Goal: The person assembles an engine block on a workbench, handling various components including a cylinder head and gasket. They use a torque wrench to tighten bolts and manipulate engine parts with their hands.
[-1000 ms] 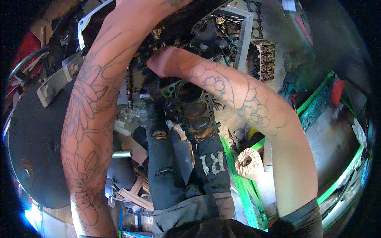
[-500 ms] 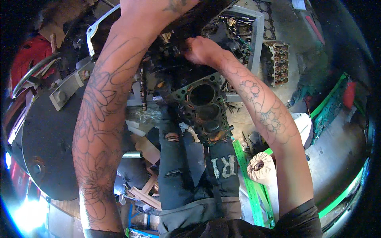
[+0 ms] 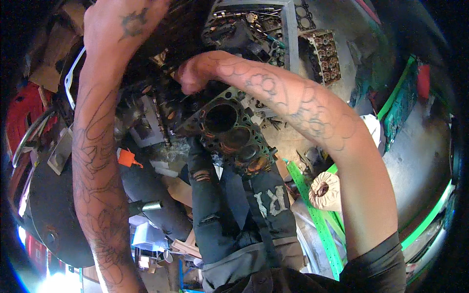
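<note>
An engine block (image 3: pixel 199 128) with open round bores lies in front of me, between my arms and beyond my knees. My left hand (image 3: pixel 124 22) reaches to the top edge, back side up, and its fingers are out of sight. My right hand (image 3: pixel 193 75) is bent inward just past the block's far end, over a dark, shadowed part of the engine. Its fingers look curled; what they hold, if anything, is hidden. Between the two arms lies a camshaft-like rod (image 3: pixel 160 117) with lobes.
A grey metal frame (image 3: pixel 292 36) surrounds tools and small parts at the far side. Beside it are a cylinder head (image 3: pixel 326 56) and a flat gasket (image 3: pixel 305 17). Green perforated rails (image 3: pixel 315 224) and a beige gathered cloth (image 3: pixel 324 190) lie at right. An orange tag (image 3: pixel 128 157) sits at left.
My view has shifted, and most things sit farther left in it. The right forearm now lies more crosswise, with the hand farther left past the block. More of my left hand's back shows.
</note>
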Demonstrator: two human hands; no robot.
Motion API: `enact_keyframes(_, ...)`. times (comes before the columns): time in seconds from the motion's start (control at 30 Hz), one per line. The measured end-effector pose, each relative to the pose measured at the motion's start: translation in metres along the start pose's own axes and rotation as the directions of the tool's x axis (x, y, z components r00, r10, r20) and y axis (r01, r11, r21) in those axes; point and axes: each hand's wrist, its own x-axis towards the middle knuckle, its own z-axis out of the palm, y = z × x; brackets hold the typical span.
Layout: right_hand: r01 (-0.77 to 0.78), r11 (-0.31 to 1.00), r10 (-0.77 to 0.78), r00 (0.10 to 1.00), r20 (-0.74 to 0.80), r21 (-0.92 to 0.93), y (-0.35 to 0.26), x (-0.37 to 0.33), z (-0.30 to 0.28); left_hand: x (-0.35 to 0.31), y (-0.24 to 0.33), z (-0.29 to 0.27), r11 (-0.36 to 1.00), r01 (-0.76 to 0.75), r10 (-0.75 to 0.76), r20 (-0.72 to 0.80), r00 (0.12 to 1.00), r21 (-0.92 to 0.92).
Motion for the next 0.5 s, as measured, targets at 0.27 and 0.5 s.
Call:
enact_keyframes(0.27, -0.010, 0.992, 0.066, 0.898, -0.436, 0.128, -0.069, -0.218, 0.035, 0.000, -0.028, 0.013, 0.992, -0.057, 0.061, -0.036, 0.998, 0.110)
enact_keyframes(0.5, -0.073, 0.536, 0.666, 0.648, -0.369, 0.841, -0.052, -0.351, 0.191, 0.000, -0.018, -0.008, 0.992, 0.108, -0.116, 0.134, 0.984, 0.068)
